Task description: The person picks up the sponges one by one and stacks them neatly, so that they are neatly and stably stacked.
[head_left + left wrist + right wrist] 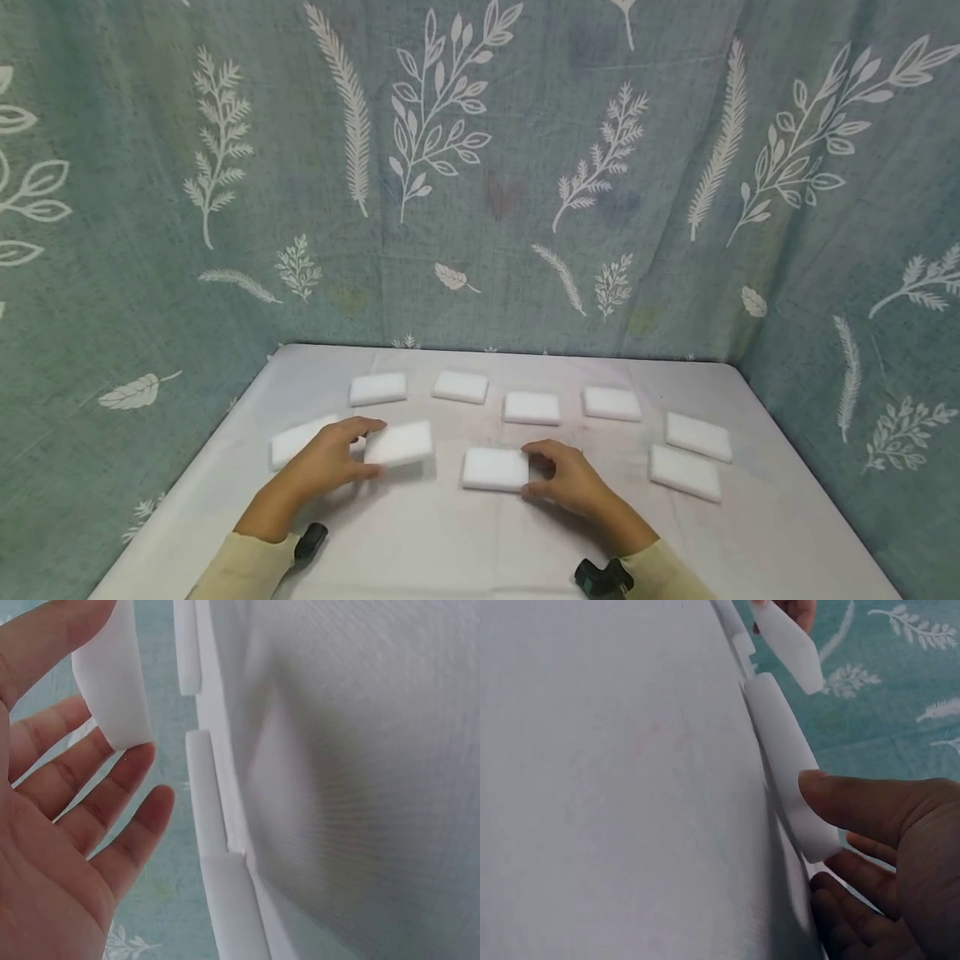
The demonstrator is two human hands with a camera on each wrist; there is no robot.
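My left hand point(330, 458) pinches a white rectangular sponge point(401, 443) by its left end, thumb on the near side and fingers on the far side. This sponge is raised off the table, and its shadow shows in the left wrist view. With thumb and fingers, my right hand point(573, 482) grips the right end of a second white sponge point(495, 468), low over the tabletop; whether its underside fully touches the cloth I cannot tell. Behind my left hand, another sponge point(296, 442) lies partly hidden.
On the white-covered table point(420, 542) several more white sponges lie in a loose arc, including one at the back left point(378, 389) and a close pair at the right, the nearer sponge point(685, 472) below the other. Leaf-patterned green cloth point(510, 275) encloses the back and sides.
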